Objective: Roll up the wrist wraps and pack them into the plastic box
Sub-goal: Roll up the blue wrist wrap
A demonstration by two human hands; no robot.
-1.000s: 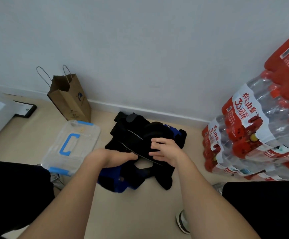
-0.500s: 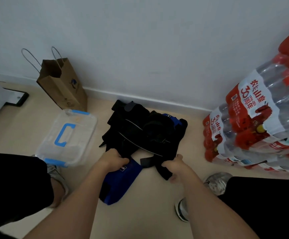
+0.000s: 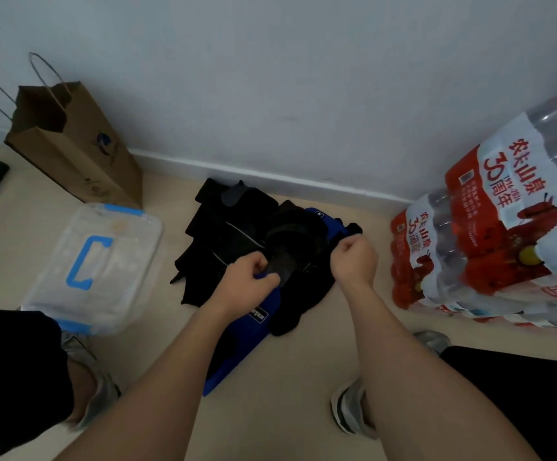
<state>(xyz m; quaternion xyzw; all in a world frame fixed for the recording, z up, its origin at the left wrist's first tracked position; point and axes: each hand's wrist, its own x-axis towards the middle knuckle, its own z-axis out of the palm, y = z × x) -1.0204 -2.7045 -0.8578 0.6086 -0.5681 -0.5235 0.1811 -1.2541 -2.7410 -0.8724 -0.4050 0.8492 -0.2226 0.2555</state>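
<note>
Barely begun | wrist wraps point(image 3: 237, 224) heaped loose, none seemingly packed | plastic box point(image 3: 110, 227) lidded | left hand point(image 3: 245, 286) pinches a wrap | right hand point(image 3: 355, 261) fisted, contents unclear.

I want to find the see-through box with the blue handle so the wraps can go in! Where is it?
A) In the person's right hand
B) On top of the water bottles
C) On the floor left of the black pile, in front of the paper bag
C: the plastic box sits on the floor to the left of the pile of wrist wraps, just in front of the brown paper bag.
</note>
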